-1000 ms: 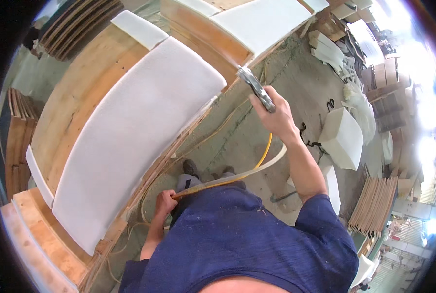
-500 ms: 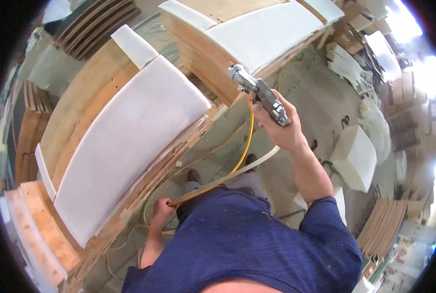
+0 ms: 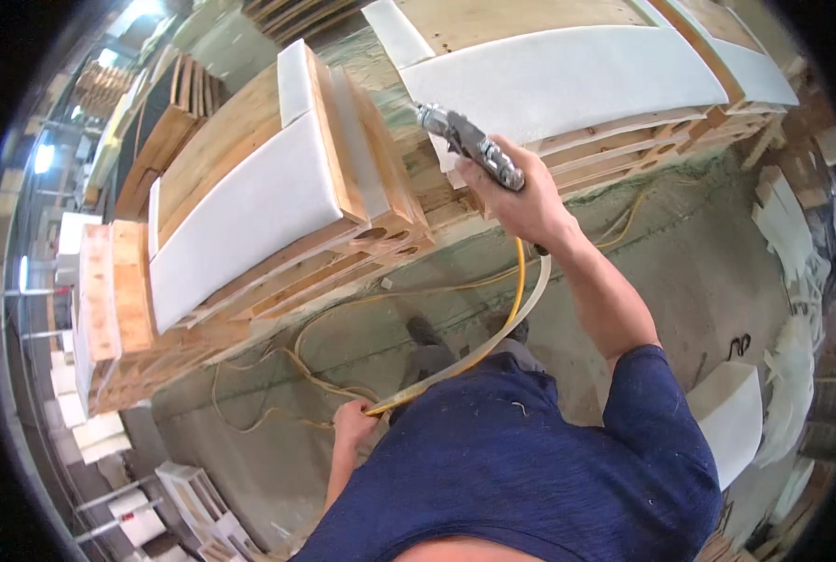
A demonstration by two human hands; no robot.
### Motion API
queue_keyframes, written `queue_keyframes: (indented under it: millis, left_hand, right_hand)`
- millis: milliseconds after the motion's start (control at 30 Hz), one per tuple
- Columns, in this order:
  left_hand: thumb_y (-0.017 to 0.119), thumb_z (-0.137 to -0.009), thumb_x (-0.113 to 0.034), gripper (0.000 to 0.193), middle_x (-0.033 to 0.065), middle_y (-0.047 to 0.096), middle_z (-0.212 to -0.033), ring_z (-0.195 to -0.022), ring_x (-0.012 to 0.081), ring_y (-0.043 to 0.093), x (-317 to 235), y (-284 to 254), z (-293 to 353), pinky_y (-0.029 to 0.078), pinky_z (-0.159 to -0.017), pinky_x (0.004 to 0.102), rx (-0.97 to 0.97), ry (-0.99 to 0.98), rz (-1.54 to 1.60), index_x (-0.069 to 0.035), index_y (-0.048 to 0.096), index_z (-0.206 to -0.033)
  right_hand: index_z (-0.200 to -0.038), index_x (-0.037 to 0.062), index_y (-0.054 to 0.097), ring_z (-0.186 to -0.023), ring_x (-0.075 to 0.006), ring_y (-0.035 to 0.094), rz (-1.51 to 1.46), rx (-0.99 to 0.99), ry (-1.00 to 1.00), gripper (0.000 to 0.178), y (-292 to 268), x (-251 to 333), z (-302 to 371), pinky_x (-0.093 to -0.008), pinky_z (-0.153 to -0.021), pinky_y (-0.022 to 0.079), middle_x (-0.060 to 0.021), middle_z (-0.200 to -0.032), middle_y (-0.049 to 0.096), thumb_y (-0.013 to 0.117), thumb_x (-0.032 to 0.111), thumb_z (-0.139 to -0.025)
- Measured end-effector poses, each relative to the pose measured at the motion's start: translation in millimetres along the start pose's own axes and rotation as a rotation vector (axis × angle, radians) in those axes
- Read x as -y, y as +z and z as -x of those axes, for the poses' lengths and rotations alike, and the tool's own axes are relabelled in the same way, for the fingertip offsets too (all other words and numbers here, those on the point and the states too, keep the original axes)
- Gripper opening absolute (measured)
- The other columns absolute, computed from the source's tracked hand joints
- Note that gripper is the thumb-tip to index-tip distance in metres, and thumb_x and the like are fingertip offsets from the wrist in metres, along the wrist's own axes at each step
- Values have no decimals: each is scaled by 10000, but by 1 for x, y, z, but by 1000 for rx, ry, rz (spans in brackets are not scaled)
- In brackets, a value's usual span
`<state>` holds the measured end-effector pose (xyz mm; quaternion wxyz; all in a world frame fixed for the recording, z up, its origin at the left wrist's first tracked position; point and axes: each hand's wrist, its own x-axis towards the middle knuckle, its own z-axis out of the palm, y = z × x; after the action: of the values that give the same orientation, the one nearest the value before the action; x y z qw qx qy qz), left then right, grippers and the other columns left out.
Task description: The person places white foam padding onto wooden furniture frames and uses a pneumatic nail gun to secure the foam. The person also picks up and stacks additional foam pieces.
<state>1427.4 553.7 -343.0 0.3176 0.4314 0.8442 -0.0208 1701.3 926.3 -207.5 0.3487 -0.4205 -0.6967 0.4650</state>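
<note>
My right hand [image 3: 528, 201] is raised in front of me, its fingers wrapped around a metal spray gun [image 3: 471, 142]. The nozzle points away, to the upper left, over the gap between two stacks of curved wooden frames. A yellow hose [image 3: 519, 276] and a whitish hose [image 3: 530, 302] hang from the gun and sweep across my waist. Low at my left side, my left hand [image 3: 354, 423] is closed around both hoses. Beyond the gun, a white foam sheet [image 3: 568, 80] covers the front of the right stack. Another white foam sheet [image 3: 244, 220] lies on the left stack.
Loose hose [image 3: 317, 375] loops over the floor by my feet. A white foam block [image 3: 729, 421] stands at right, near crumpled white sheeting [image 3: 797, 365]. Dark-faced wooden panels [image 3: 170, 122] are stacked at far left. A white frame [image 3: 198, 506] lies at lower left.
My view has turned rightward, so the frame stacks sit differently in it. The spray gun now overlaps the right stack's near corner. Both hands keep their hold on the gun and hoses.
</note>
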Motion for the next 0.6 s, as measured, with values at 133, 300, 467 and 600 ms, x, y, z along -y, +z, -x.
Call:
queue_keyframes:
  millis: [133,300,467,600]
  left_hand:
    - [702,-666,-275,229,189,623,-698,-709,380,616,-10,24,33,475,-630,454,-59,-31,21,-56,657,-717]
    - [687,-689,-260,213,194,622,-698,-714,387,614,-45,36,53,475,-634,457,-61,-48,48,-52,652,-722]
    - [689,-701,-266,210,193,627,-716,-738,386,617,-38,46,52,475,-652,459,10,-119,7,-61,650,-724]
    - [698,-700,-283,220,186,634,-733,-745,383,619,-46,42,52,478,-658,456,21,-131,-15,-70,651,-729]
  right_hand:
    - [-1044,37,588,-671,-195,583,-41,-33,-51,303,-18,-6,-2,-349,-659,477,-124,-721,603,627,287,-877]
    - [-1052,37,575,-656,-160,531,-83,94,-80,279,-28,-15,25,-319,-627,451,-76,-711,554,637,241,-871]
    - [-1054,44,566,-686,-102,524,-30,362,-119,260,-43,-17,79,-285,-625,446,-36,-763,566,653,193,-859]
    - [-1032,47,577,-699,-97,546,-34,282,-180,239,-46,-22,76,-276,-623,453,-36,-746,580,655,189,-856]
